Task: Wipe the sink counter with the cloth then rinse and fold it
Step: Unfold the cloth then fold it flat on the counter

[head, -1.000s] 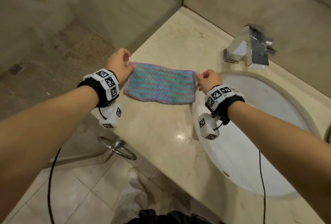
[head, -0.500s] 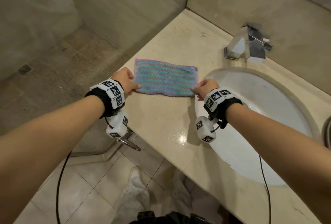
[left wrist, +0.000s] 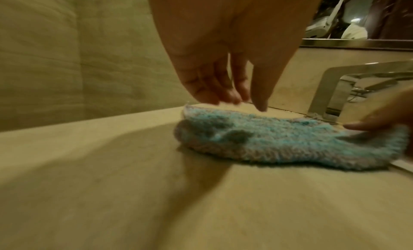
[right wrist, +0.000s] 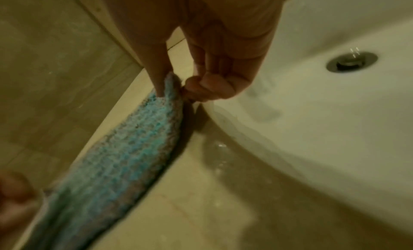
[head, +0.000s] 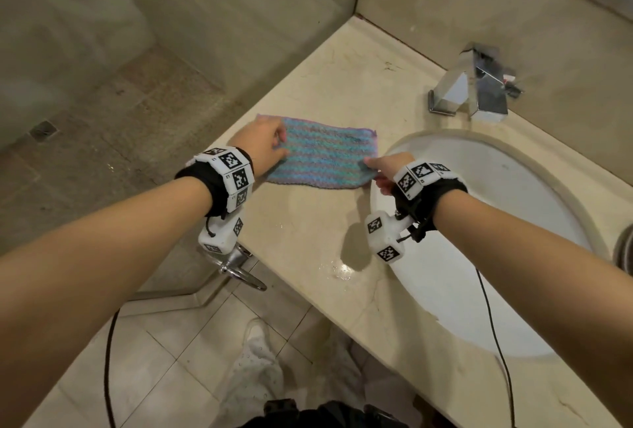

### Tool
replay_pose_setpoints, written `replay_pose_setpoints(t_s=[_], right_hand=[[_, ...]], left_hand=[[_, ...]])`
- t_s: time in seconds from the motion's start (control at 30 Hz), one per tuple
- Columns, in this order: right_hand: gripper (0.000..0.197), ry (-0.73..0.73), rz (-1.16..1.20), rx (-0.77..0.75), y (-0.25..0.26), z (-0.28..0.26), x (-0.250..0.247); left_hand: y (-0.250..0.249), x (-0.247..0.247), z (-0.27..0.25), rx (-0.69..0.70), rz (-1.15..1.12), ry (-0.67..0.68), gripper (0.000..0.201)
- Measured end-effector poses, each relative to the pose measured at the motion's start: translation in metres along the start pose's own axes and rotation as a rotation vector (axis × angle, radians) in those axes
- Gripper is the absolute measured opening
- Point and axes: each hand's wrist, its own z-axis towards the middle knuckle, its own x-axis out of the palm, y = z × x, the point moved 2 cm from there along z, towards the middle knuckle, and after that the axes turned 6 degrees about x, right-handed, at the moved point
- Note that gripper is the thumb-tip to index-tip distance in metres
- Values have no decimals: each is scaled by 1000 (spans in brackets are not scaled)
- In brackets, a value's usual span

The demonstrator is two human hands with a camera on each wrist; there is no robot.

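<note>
— Where is the striped blue and purple knitted cloth (head: 323,155)?

— It lies folded flat on your beige marble counter (head: 308,232), at about nine o'clock from the white oval sink basin (head: 479,222), with the chrome angular tap (head: 471,88) at two o'clock from the cloth.

— And your hands?

— Your left hand (head: 265,146) hovers at the cloth's left end, fingers straight and loosely spread. Your right hand (head: 387,167) pinches the near right corner between thumb and curled fingers (right wrist: 208,86).
</note>
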Motion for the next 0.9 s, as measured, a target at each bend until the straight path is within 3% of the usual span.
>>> replay_pose_setpoints(t_s=[0.07,0.13,0.27,0.37,0.5,0.6,0.7,0.8,0.9], right_hand=[[24,47,31,31,4,-1,0],[28,86,78,43,7,-1,0],[26,147,252,9,19,-13,6],[21,145,267,-150,39,-24,20],[33,188,164,-361,61,-39,60],[35,242,67,-486,66,-48,96],[28,309,4,-482,62,-50,123],[27,196,114,-455,64,-43,119],[20,-23,5,-539,74,-33,98]], left_hand=[[-8,12,2,22,-34,130,15],[-6,23,2,-23,-92,147,16],[2,24,-3,-86,-257,39,7],[11,13,-6,-130,-279,-47,3],[33,2,-10,-287,-615,-177,24],[39,-3,-17,-359,-812,-159,26],[41,-4,-23,-395,-898,-137,25],[45,-1,-28,-372,-864,-152,23],[47,3,-29,-323,-694,-134,28]])
